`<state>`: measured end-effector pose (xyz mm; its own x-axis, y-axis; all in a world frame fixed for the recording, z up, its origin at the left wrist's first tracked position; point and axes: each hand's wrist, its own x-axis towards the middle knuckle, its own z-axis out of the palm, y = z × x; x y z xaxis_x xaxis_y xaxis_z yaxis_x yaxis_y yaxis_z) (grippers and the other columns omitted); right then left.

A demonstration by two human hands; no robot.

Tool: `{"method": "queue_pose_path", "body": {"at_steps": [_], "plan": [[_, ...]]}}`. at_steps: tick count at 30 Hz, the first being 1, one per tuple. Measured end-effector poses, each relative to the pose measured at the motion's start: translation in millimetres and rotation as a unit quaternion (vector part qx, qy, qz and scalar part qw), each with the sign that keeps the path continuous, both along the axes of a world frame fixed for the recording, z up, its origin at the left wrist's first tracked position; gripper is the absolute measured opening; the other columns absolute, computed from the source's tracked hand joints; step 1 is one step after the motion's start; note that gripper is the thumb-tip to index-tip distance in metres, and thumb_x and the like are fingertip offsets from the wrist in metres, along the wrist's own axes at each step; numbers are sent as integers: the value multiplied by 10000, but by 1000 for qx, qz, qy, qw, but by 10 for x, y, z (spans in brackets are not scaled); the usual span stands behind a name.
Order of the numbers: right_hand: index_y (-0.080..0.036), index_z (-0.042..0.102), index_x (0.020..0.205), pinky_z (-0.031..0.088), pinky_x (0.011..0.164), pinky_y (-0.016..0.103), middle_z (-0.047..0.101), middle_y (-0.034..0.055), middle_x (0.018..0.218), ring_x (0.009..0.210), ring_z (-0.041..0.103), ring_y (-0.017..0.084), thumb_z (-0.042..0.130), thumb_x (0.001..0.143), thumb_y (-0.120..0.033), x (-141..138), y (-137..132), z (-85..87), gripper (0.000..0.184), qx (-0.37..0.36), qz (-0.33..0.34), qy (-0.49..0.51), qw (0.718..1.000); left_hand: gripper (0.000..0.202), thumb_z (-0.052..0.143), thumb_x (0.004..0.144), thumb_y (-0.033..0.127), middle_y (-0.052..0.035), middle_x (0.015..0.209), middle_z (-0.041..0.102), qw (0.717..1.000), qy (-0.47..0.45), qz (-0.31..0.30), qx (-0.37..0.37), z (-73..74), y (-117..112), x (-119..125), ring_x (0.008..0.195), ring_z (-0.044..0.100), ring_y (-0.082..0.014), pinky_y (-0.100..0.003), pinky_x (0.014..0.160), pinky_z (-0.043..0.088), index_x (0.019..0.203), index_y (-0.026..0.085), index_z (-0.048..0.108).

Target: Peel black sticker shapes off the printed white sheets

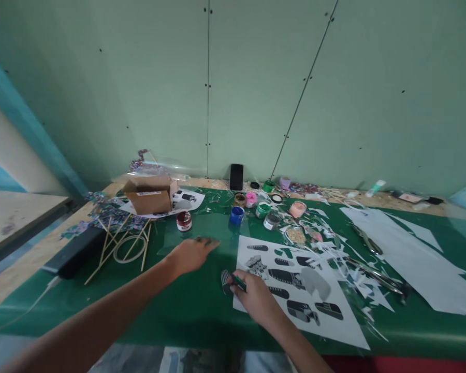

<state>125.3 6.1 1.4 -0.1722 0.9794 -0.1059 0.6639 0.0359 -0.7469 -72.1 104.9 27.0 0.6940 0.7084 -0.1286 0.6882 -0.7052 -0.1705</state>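
Observation:
My left hand [192,255] is stretched out palm down over a clear plastic sheet [171,241] on the green table cover, its fingers extended and holding nothing. My right hand [252,295] pinches a small dark cut-out with pale stripes [226,281]. Between the same fingers shows a short dark green stick-like piece [238,282], whose kind I cannot make out. Beneath and beside that hand lies a white printed sheet [272,251] with several black and grey shapes. Open paint jars stand beyond my hands: dark red [184,221], blue [236,215] and green [263,210].
Paper scraps [367,285] and scissors [380,277] lie at the right, near large white paper [415,259]. Left are a cardboard box [149,197], wooden sticks [104,254], a tape ring [118,255] and a black device [77,254]. A phone [236,177] leans on the wall.

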Motion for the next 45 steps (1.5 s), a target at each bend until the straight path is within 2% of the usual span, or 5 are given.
{"method": "queue_pose_path", "body": {"at_steps": [21, 26, 32, 40, 45], "plan": [[-246, 418, 1409, 489, 621, 305, 590, 163, 1135, 770, 678, 226, 339, 881, -99, -313, 605, 38, 554, 129, 83, -340, 928, 367, 359, 941, 155, -83, 1126, 682, 974, -145, 166, -44, 24, -21, -46, 978, 673, -240, -333, 792, 531, 1235, 230, 566], [-293, 522, 1284, 478, 591, 246, 615, 69, 1111, 685, 646, 153, 450, 874, -183, -144, 173, 90, 431, 196, 151, -260, 933, 411, 437, 939, 283, -68, 1351, 548, 978, -167, 127, -17, -201, -190, -108, 1243, 514, -251, -415, 1008, 444, 1348, 276, 478], [-268, 568, 1010, 461, 471, 193, 633, 43, 911, 559, 606, 115, 426, 880, -263, 509, -575, 7, 192, 164, -6, -91, 982, 434, 514, 904, 338, -96, 1485, 377, 979, -180, 88, 40, -428, -549, -25, 1376, 309, -344, -646, 1085, 228, 1335, 296, 499], [-236, 588, 1041, 567, 664, 281, 709, 103, 977, 863, 696, 214, 348, 944, -364, 1149, -845, -264, 289, 213, -148, -136, 956, 688, 654, 765, 522, -92, 1430, 443, 955, -255, -96, -117, -456, -1079, 759, 1317, 386, -287, -507, 1107, 284, 1362, 256, 439], [-267, 601, 1180, 582, 641, 308, 706, 87, 1044, 883, 697, 243, 464, 903, -426, 1273, -1070, -285, 347, 251, -31, -246, 936, 183, 578, 875, 266, -14, 967, 666, 951, -287, -97, -58, -624, -1280, 899, 898, 582, -199, -340, 799, 442, 1054, 248, 611]]}}
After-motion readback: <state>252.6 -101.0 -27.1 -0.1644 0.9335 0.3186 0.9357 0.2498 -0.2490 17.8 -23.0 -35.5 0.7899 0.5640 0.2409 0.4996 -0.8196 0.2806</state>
